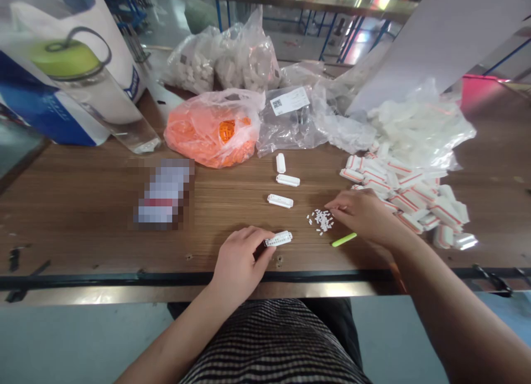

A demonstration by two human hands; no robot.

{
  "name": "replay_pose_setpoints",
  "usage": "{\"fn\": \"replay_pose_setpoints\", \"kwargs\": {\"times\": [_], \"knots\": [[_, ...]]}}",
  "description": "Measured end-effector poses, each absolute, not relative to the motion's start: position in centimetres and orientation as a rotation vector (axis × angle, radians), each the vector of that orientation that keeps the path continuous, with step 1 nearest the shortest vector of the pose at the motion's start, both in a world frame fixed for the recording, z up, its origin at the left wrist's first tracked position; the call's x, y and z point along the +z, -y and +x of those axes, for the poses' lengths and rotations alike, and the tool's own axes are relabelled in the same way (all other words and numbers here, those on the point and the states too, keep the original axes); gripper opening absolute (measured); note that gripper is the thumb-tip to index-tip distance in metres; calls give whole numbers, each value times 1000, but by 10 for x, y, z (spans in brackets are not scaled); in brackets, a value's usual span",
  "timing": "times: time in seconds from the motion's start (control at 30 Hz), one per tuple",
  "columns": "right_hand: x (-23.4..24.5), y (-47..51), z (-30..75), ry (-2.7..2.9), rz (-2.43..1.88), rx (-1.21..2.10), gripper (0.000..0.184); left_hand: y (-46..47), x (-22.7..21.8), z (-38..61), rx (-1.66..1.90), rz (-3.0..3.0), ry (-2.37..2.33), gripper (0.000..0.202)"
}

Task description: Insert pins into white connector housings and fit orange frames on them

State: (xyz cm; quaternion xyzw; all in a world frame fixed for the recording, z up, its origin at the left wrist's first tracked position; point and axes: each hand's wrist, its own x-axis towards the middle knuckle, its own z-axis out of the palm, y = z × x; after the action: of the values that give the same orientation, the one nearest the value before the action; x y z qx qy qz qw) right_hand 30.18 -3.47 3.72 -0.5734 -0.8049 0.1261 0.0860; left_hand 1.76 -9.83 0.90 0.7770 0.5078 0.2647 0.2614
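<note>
My left hand pinches the left end of a white plastic connector housing with a row of small slots along it, just above the table's front edge. Beside a little heap of tiny white plastic pieces, my right hand has thumb and fingertips together; whatever is between them is too small to make out. Farther back lie three similar white housings, the nearest housing, a middle housing and an upright-lying far housing. A lime-green stick rests below my right hand.
White housings with orange stripes are piled at the right, partly under a clear bag. Behind are a bag of orange parts and bags of white parts. A bottle and a blurred-out object stand left.
</note>
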Motion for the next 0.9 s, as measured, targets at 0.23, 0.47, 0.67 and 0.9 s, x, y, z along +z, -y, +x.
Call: {"fn": "replay_pose_setpoints", "kwargs": {"times": [0.23, 0.47, 0.67, 0.9], "knots": [[41, 37, 295, 2227, -1960, 436, 23, 98, 9, 18, 705, 2096, -1381, 11], [35, 38, 287, 2090, -2127, 485, 19, 98, 9, 17, 706, 2109, -1384, 11], [21, 35, 297, 1915, -2057, 687, 19, 99, 10, 18, 716, 2107, -1381, 11], [32, 36, 295, 1996, -2108, 587, 20, 99, 9, 18, 721, 2100, -1370, 10]]}}
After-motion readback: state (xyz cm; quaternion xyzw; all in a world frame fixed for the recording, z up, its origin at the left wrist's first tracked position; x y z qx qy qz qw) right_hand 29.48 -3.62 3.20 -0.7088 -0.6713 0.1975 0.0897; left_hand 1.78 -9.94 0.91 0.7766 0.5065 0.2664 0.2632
